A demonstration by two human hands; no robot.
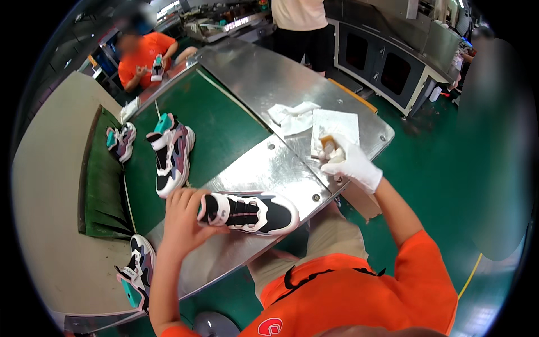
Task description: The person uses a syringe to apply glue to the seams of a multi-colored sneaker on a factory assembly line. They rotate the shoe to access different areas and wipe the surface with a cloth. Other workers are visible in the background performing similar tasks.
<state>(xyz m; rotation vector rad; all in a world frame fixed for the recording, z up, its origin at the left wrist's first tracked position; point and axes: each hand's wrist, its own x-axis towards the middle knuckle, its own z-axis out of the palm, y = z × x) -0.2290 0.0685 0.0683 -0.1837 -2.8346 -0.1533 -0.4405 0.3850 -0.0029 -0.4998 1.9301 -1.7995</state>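
Observation:
A black, white and purple sneaker (pixel 247 214) lies on the metal tabletop near me, toe to the right. Its heel end is in the grip of my bare left hand (pixel 185 219), fingers over the far side and thumb on the near side. My right hand (pixel 355 167), in a white glove, is closed over a white sheet (pixel 343 124) at the table's right end. Between its fingers is a small yellow-brown piece (pixel 327 140) with something whitish below it; I cannot make out its kind. A crumpled white cloth (pixel 292 117) lies beside the sheet.
A similar sneaker (pixel 171 157) rests on the green belt (pixel 219 112), with another (pixel 121 141) at its left edge and one (pixel 137 269) lower left. Beyond, a person in orange (pixel 143 59) handles a shoe; another person (pixel 299 28) stands near dark cabinets (pixel 376 59).

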